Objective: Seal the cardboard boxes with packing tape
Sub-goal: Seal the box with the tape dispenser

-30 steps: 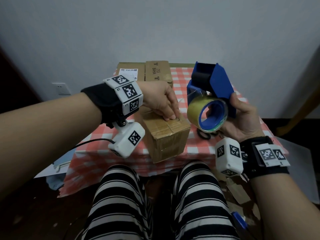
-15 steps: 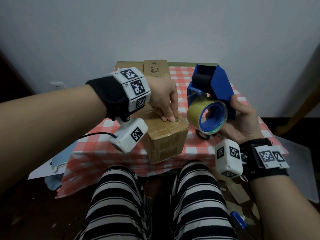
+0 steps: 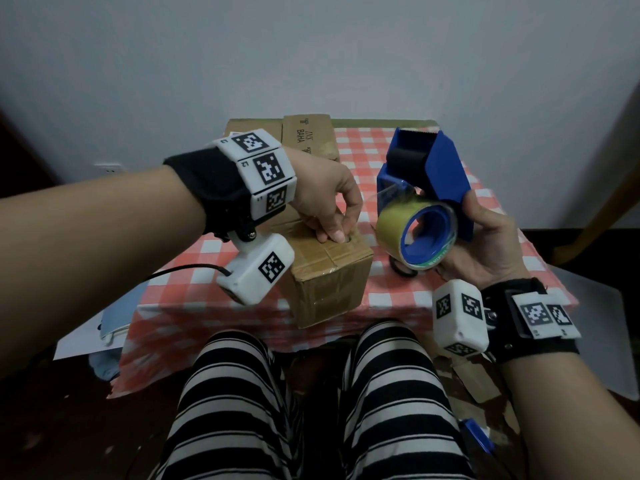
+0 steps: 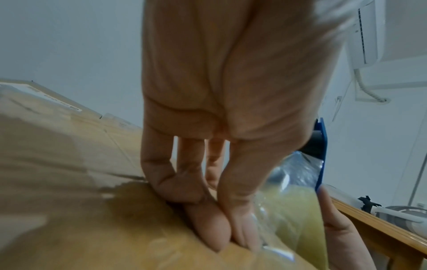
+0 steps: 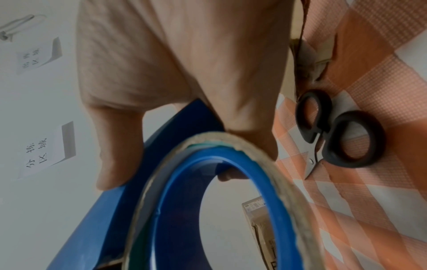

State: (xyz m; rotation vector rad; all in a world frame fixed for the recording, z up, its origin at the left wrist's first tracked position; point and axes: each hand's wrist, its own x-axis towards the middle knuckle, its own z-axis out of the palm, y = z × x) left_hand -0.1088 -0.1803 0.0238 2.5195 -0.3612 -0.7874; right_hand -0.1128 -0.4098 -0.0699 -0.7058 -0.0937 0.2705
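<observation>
Cardboard box (image 3: 329, 271) sits at the checked surface's (image 3: 363, 147) near edge. My left hand (image 3: 325, 199) pinches the tape (image 3: 393, 221) end onto its top with curled fingers (image 4: 208, 228); my right hand (image 3: 485, 244) grasps the blue dispenser (image 3: 446, 174) alongside. Black scissors (image 5: 342, 135) lie below it; grey wall (image 3: 311, 46) behind.

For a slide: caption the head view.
Left hand presses on the cardboard box top; right hand holds a blue tape dispenser beside it.
</observation>
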